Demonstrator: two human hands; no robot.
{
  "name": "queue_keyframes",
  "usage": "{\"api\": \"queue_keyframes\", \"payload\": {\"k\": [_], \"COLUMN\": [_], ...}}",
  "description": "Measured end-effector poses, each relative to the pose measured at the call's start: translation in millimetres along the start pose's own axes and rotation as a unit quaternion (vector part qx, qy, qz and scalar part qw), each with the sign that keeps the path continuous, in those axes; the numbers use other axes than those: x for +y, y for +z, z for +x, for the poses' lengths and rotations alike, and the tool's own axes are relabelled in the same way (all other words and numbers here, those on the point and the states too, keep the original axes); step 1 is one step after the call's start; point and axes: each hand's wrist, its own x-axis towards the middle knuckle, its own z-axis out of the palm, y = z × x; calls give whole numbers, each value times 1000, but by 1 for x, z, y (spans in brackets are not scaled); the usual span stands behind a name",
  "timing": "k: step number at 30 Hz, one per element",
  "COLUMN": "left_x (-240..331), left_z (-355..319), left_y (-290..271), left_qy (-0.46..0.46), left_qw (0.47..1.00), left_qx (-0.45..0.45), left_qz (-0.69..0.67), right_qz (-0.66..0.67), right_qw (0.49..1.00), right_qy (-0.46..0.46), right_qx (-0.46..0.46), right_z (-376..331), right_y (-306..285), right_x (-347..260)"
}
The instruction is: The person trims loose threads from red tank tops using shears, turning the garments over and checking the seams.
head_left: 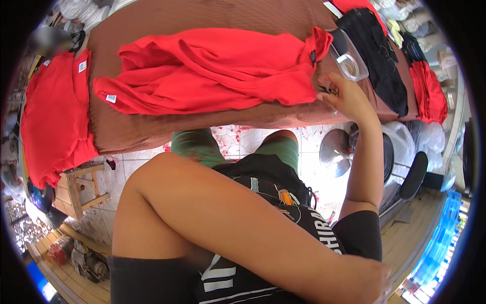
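Note:
A red garment (217, 71) lies spread across the brown-covered table (167, 12), with a white tag (111, 99) at its left end. At its right end my right hand (347, 96) is closed, thumb and fingers pinching a small dark metal tool (328, 91) whose exact kind is hard to make out. The hand is beside the garment's edge. My left arm crosses my body, and my left hand (364, 281) rests low at the right, near my right sleeve. Its fingers are turned away and blurred.
A clear plastic box (354, 66) with a pale ring-shaped roll sits past my right hand. Black garments (377, 61) lie beyond it. More red clothing hangs over the left (55, 116) and right edges. A wooden stool (81, 190) and a black-armed chair (414, 175) flank me.

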Motion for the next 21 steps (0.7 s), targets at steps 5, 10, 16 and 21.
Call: {"api": "queue_keyframes", "payload": {"k": [5,10,16,21], "left_x": [0,15,67,29], "left_z": [-4,-102,-115,-143], "left_y": [-24,-139,-213,-263], "left_qy": [-133,-608,-596,-500], "left_qw": [978,659,574,463], "left_qx": [-153,-373,-115,185], "left_qz": [42,240,550,708], "right_qz": [-10,45,56,26], "right_qw": [997,976,981,988], "right_qy": [-5,-213,-183,-150], "right_qx": [-71,28,20,34], "right_z": [31,65,64,59], "right_y": [-13,29,89,96], "right_x": [-60,-85,-100,-101]}}
